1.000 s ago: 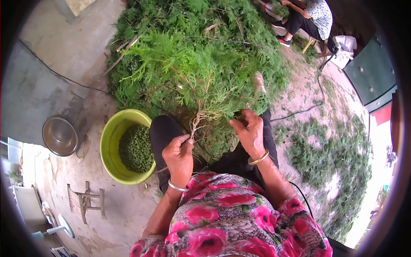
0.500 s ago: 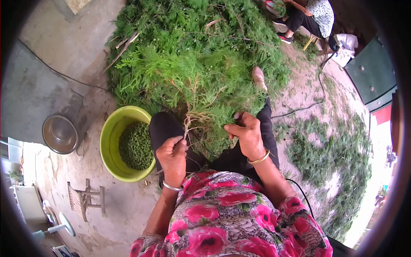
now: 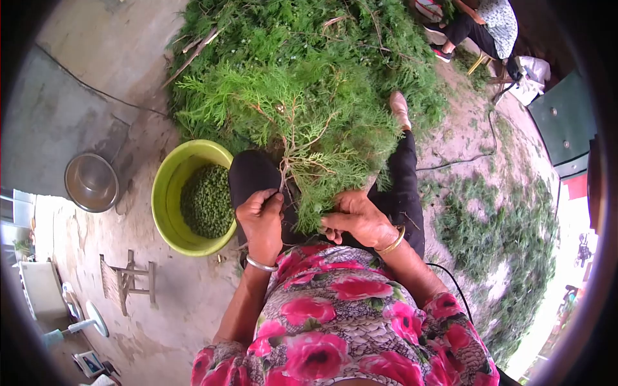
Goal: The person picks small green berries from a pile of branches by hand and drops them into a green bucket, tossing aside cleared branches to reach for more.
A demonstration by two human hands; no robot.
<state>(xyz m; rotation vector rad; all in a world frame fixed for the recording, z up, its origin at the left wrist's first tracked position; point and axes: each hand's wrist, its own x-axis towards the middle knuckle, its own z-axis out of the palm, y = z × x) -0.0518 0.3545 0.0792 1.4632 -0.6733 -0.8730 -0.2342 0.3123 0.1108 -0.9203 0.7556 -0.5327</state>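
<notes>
A leafy green branch (image 3: pixel 290 128) spreads out in front of my knees, its bare stem pointing toward me. My left hand (image 3: pixel 261 222), with a silver bangle at the wrist, is closed around that stem. At the lower right edge of the foliage is my right hand (image 3: pixel 351 219), wearing a gold bangle; its thumb and fingers are pinched together at a sprig tip. Whatever lies between those fingertips is too small to make out. Beside my left knee stands a yellow-green bucket (image 3: pixel 164 215) holding many small green berries (image 3: pixel 209 202).
A big heap of cut branches (image 3: pixel 257 32) lies ahead. At the left are a metal bowl (image 3: pixel 91 183) and a small wooden stool (image 3: pixel 129 283). Loose greenery (image 3: pixel 496 238) covers ground at the right. Another person (image 3: pixel 492 29) sits at the top right.
My right hand has moved down and left, from the foliage's right side to its lower edge. My left hand keeps hold of the stem. The view has shifted slightly.
</notes>
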